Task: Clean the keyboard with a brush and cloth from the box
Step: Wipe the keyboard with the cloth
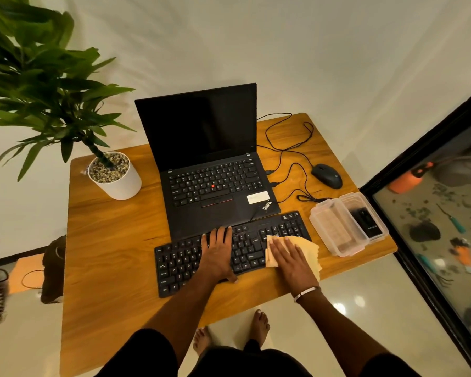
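Observation:
A black keyboard [182, 263] lies slanted on the wooden table [112, 240] in front of a laptop. My left hand [218, 254] rests flat on the keyboard's middle, fingers spread, thumb at the front edge. My right hand [290, 257] presses flat on a pale yellow cloth [309, 247] that covers the keyboard's right end. A clear plastic box [335, 229] stands open to the right, its lid [375, 213] beside it with a black object [366, 223] lying in it. I cannot make out a brush for certain.
An open black laptop [210, 164] stands behind the keyboard. A black mouse [327, 176] with looping cable [286, 148] lies at the back right. A potted plant in a white pot [120, 183] occupies the back left. A glass panel [433, 227] borders the table's right side.

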